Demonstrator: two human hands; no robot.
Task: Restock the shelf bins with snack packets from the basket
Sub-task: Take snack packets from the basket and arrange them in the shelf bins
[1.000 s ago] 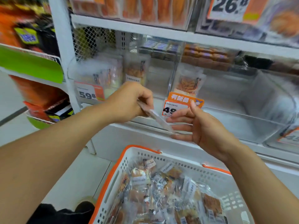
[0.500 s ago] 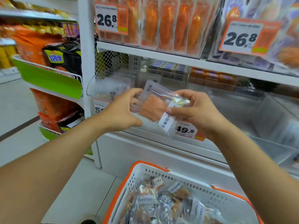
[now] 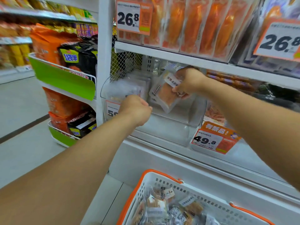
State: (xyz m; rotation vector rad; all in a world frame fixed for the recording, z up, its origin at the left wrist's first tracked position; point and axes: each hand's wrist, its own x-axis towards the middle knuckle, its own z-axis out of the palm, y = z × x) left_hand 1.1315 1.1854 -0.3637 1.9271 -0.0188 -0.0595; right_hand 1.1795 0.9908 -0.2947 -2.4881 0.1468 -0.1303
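My right hand (image 3: 190, 80) pinches a clear snack packet (image 3: 167, 95) with an orange-brown piece and a white label, holding it tilted over the middle clear shelf bin (image 3: 170, 130), just under the shelf board above. My left hand (image 3: 135, 109) is curled in a loose fist at the bin's front left corner, and I see nothing in it. At the bottom of the view stands the white basket with an orange rim (image 3: 146, 176), holding several similar packets (image 3: 162, 207).
The left clear bin (image 3: 113, 95) holds pale packets behind a partly hidden price tag. An orange 49.8 tag (image 3: 212, 138) hangs on the bin to the right. Orange packs hang on the shelf above (image 3: 194, 23). Green-fronted racks of bags (image 3: 65, 78) stand to the left beside an aisle floor.
My left hand has let go of the packet and dropped to the bin's front. My right hand has carried the packet up and forward into the middle bin's opening. The view has tilted upward.
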